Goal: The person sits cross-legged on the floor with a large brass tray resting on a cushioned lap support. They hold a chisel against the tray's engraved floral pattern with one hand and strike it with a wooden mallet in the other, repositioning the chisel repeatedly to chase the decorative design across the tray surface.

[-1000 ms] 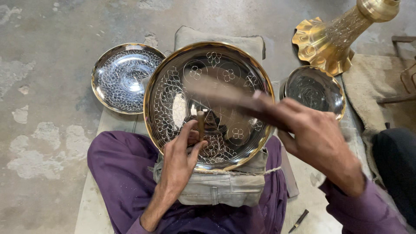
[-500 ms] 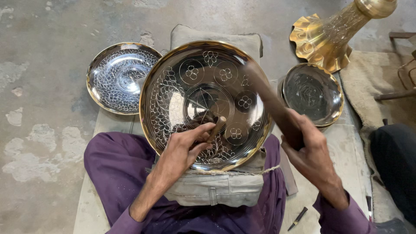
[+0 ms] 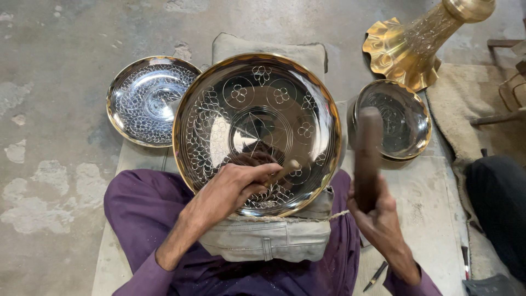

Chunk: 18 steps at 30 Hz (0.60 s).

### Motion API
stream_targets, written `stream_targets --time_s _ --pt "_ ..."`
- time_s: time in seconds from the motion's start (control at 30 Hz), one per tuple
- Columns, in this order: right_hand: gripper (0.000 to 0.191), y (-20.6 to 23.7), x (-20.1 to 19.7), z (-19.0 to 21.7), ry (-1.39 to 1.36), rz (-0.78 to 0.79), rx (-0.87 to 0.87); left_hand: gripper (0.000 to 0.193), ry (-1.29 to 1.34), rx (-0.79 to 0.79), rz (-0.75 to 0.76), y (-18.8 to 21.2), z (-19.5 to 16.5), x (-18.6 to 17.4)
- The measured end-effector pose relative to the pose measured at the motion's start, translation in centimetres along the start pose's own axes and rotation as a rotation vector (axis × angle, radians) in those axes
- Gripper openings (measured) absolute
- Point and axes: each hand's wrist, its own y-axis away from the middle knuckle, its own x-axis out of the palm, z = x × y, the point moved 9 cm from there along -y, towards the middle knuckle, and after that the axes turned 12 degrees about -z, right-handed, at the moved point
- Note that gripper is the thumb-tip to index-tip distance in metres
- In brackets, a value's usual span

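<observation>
So, big round brass tray (image 3: 257, 109) propped on a folded cloth pad (image 3: 268, 241) over the lap, face up toward the camera; far rim up by the cushion (image 3: 263, 46), near rim down at the waist; round, so no real long axis. Shiny gold rim, mirror-dark bowl, small four-petal flowers in circles along the upper part, dense leafy chasing down the left and bottom, star lines in the middle.

Left hand (image 3: 233, 189) curled shut around a short punch (image 3: 282, 170); punch slanting up and to the right, tip end hidden by the fingers, resting on the lower part of the tray. Right hand (image 3: 378, 216) wrapped tight on a dark wooden mallet (image 3: 367, 156); long axis near vertical in the picture, head pointing away from the body, just beside the tray's right rim, not touching it.

Elsewhere: smaller engraved plate (image 3: 145, 98) on the floor at left; another dark dish (image 3: 400, 118) at right; fluted brass vase (image 3: 422, 38) lying tilted behind it; thin tool (image 3: 375, 277) on the mat near the right wrist.
</observation>
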Motion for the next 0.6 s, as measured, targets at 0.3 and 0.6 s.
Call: stream_targets --time_s 0.3,0.6 --pt "0.041 5.0 0.9 -2.0 0.092 -0.040 0.031 0.049 -0.098 0.140 0.124 -0.6 -0.3 1.5" --pt "0.047 3.3 -0.5 -2.9 0.275 -0.036 0.116 0.060 -0.038 -0.066 0.065 -0.5 1.2 0.6"
